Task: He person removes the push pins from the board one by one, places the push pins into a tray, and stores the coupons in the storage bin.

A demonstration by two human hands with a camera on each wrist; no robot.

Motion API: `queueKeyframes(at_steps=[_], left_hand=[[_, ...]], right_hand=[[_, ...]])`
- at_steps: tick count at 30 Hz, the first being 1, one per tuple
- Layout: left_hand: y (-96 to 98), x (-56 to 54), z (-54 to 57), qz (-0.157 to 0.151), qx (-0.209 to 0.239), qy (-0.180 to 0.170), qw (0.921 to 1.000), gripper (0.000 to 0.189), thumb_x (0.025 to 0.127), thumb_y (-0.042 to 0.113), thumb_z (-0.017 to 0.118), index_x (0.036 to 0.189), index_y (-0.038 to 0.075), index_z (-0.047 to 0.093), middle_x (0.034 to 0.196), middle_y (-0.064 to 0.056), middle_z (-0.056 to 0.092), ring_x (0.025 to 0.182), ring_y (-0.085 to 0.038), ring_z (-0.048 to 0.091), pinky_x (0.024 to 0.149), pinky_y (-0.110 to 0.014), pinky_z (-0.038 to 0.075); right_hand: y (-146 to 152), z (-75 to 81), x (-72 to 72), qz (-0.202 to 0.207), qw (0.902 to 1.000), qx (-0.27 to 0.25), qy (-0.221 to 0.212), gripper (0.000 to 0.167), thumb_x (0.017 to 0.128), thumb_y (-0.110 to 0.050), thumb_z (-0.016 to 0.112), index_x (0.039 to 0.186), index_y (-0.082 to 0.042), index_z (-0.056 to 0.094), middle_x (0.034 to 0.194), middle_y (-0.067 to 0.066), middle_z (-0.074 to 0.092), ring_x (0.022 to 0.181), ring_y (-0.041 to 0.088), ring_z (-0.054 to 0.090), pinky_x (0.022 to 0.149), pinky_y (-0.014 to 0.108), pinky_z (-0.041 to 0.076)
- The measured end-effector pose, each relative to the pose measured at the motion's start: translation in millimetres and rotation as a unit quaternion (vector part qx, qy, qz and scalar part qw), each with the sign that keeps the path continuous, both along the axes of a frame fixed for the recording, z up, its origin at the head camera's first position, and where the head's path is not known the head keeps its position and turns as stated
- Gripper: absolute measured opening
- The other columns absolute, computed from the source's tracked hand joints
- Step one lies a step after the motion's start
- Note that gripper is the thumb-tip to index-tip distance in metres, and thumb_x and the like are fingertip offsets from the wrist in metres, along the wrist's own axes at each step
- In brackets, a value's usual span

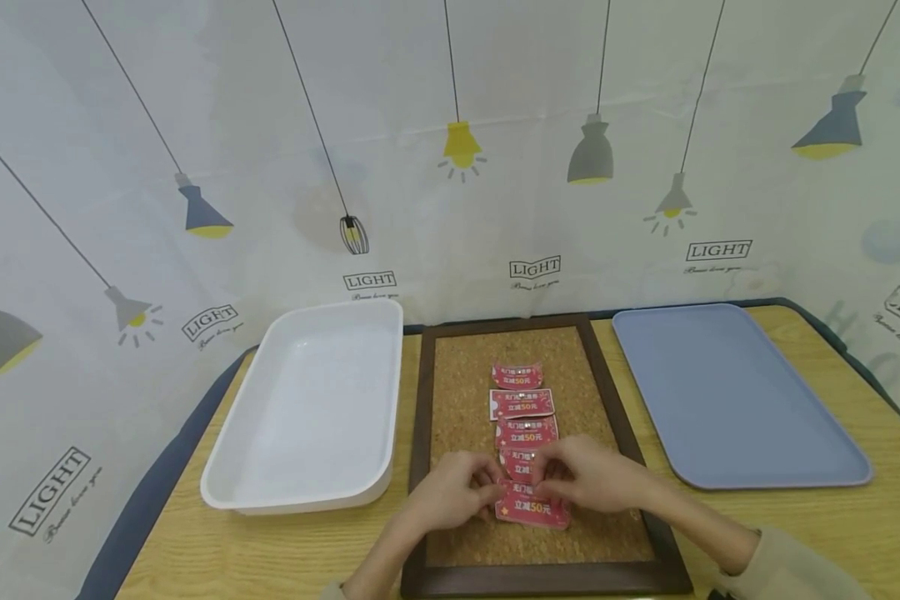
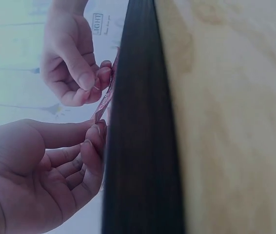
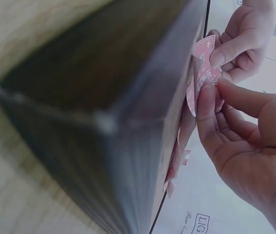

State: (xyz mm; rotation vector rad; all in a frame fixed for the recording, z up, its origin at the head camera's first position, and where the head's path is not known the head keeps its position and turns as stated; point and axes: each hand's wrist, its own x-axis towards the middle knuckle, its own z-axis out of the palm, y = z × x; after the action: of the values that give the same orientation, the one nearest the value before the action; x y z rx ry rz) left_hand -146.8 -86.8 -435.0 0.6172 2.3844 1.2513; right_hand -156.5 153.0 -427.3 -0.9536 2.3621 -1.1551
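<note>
A column of red paper coupons lies on a cork board [image 1: 461, 392] with a dark wooden frame. The lowest coupon [image 1: 531, 510] is between my hands. My left hand [image 1: 453, 493] pinches its left edge between thumb and fingers. At its upper right, my right hand [image 1: 587, 473] has thumb and forefinger together on the paper, partly covering the coupon above [image 1: 515, 467]. From the side, the held coupon [image 3: 205, 66] shows a raised, bent edge. Small shiny spots mark the top middle of the upper coupons [image 1: 521, 407].
A deep white tray [image 1: 307, 503] stands left of the board, a flat blue-grey tray [image 1: 742, 392] to its right. All rest on a wooden table [image 1: 780, 542]. Behind hangs a pale cloth [image 1: 525, 200] printed with lamps.
</note>
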Motion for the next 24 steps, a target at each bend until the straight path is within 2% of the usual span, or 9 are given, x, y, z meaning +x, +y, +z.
queueKeyframes(at_steps=[8,14,19,24], left_hand=[[-11.3,-5.5,6.2,0.002,0.007,0.035,0.9994,0.003,0.093,0.007,0.07,0.093,0.003,0.071,0.071,0.001,0.066,0.057,-0.014,0.064,0.051,-0.021,0.047],[-20.7,-10.3,15.6,0.01,0.01,0.052,0.9986,0.007,0.095,0.008,0.068,0.098,0.002,0.072,0.072,0.0,0.067,0.061,-0.019,0.067,0.052,-0.022,0.048],[-32.1,-13.5,23.3,0.029,0.023,0.053,0.9979,0.009,0.097,0.009,0.067,0.099,0.002,0.071,0.073,-0.003,0.067,0.064,-0.026,0.067,0.052,-0.029,0.052],[-44.7,-16.5,29.0,0.054,0.044,0.05,0.9963,0.009,0.098,0.01,0.066,0.1,0.003,0.07,0.078,-0.009,0.069,0.07,-0.034,0.068,0.059,-0.037,0.056]], right_hand=[[11.5,9.2,-4.3,-0.022,0.9984,-0.049,0.017,0.005,0.097,-0.011,0.067,0.094,-0.011,0.064,0.082,-0.002,0.066,0.071,0.012,0.063,0.061,0.026,0.053],[25.2,13.4,-10.1,-0.038,0.9928,-0.092,0.066,0.004,0.098,-0.006,0.065,0.098,-0.01,0.063,0.084,0.003,0.066,0.071,0.02,0.064,0.061,0.027,0.053],[39.7,17.1,-13.4,-0.051,0.9901,-0.102,0.081,0.002,0.1,-0.006,0.062,0.101,-0.007,0.062,0.085,0.007,0.064,0.07,0.023,0.062,0.06,0.027,0.052],[53.1,20.0,-14.5,-0.076,0.9882,-0.095,0.093,0.003,0.102,-0.007,0.06,0.103,-0.004,0.061,0.085,0.006,0.063,0.071,0.021,0.062,0.061,0.029,0.053]])
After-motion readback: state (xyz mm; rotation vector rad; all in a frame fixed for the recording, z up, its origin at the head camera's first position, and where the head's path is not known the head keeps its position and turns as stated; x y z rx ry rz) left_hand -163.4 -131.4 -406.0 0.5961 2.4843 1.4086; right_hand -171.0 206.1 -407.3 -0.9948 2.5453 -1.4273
